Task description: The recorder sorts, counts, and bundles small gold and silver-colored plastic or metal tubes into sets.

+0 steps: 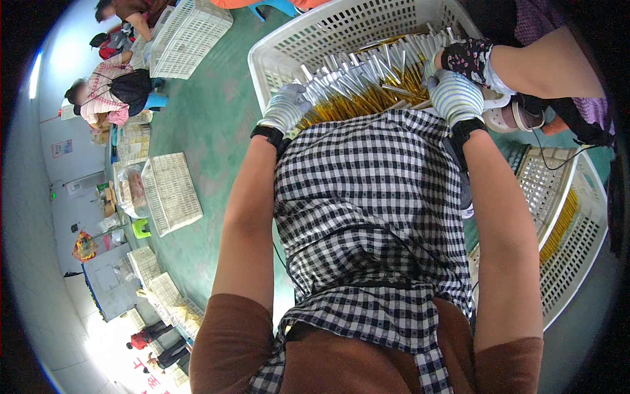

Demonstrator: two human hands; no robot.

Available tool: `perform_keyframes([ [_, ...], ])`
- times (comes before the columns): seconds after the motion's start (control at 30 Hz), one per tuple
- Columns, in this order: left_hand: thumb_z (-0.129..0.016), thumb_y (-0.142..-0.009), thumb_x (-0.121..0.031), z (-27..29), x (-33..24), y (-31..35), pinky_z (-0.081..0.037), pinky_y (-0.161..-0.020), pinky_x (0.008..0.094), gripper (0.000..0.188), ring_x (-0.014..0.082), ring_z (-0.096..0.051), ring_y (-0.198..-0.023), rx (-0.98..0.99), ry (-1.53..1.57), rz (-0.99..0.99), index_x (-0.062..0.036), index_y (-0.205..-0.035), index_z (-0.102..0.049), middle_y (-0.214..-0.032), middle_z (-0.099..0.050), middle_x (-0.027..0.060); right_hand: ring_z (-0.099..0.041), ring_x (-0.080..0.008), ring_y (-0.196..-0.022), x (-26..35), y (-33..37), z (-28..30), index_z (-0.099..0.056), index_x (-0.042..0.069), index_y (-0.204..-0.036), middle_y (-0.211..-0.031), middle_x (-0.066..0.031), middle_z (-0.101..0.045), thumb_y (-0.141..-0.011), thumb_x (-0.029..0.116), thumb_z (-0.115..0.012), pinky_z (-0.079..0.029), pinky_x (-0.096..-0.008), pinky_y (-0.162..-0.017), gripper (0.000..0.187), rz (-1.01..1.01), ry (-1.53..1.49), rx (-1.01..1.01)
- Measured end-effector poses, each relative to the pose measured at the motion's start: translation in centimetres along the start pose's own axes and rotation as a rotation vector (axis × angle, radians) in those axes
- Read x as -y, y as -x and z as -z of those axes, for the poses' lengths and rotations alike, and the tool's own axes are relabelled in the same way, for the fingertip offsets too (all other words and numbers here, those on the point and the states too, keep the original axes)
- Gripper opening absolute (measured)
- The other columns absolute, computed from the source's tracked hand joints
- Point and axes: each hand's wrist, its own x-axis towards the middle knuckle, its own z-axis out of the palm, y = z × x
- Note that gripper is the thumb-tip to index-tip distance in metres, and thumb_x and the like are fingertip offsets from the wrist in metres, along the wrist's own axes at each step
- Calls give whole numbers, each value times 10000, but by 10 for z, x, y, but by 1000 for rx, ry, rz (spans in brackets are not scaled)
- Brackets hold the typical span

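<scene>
A large white plastic basket [262,65] stands in front of me, holding a thick layer of slender gold sticks [367,85] with silver ends. At the near left of the sticks is my left hand [287,108], in a striped knit glove, its fingers curled against them. My right hand [456,96], gloved alike, is closed at the right side of the sticks; what its fingers hold is hidden. Right beside it, another person's gloved hand [431,65] with a floral cuff reaches into the same basket from the right.
More white baskets [558,262] stand at the right, one with gold sticks inside. A tilted basket [172,194] is on the green floor [216,125] at the left. Several people work by stacked baskets [190,39] farther off. A clog [515,117] shows beside the front basket.
</scene>
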Motion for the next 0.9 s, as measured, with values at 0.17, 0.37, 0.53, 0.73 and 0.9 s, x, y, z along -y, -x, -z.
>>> perform_keyframes([
  [0.17, -675, -750, -222, -8, 22, 1, -457, -896, 383, 424, 336, -581, -1039, -150, -53, -82, -18, -1112, -589, -1124, -597, 201, -642, -346, -885, 4, -1, -2, -687, 80, -970, -941, -200, -659, -888, 365, -457, -505, -438, -807, 376, 28, 19, -15],
  [0.37, -666, -725, -205, -7, 8, 2, -454, -903, 382, 428, 340, -575, -1053, -48, -68, 30, -27, -1105, -587, -1126, -597, 202, -640, -354, -875, -2, -1, -7, -686, 72, -967, -928, -194, -663, -887, 370, -461, -505, -442, -802, 382, 45, 25, -58],
  [0.53, -661, -703, -200, -10, 13, -2, -429, -948, 377, 418, 339, -543, -1104, -25, -60, 59, -31, -1079, -591, -1198, -557, 210, -639, -357, -875, -1, -1, -2, -686, 63, -962, -923, -199, -661, -884, 374, -463, -506, -442, -799, 391, 33, 37, -24],
  [0.73, -674, -686, -158, -16, 29, -4, -477, -794, 363, 305, 311, -594, -858, -145, -102, -127, 0, -931, -584, -951, -588, 201, -639, -354, -875, 3, -1, -2, -694, 68, -942, -928, -202, -660, -875, 376, -478, -506, -443, -793, 383, 13, 24, -33],
  [0.9, -642, -720, -235, -7, 4, -1, -414, -990, 377, 382, 338, -513, -1154, 12, -143, 113, -80, -1070, -629, -1254, -523, 164, -635, -340, -911, -3, -3, -5, -685, 83, -985, -973, -188, -658, -872, 378, -478, -501, -441, -819, 377, 13, 27, -32],
])
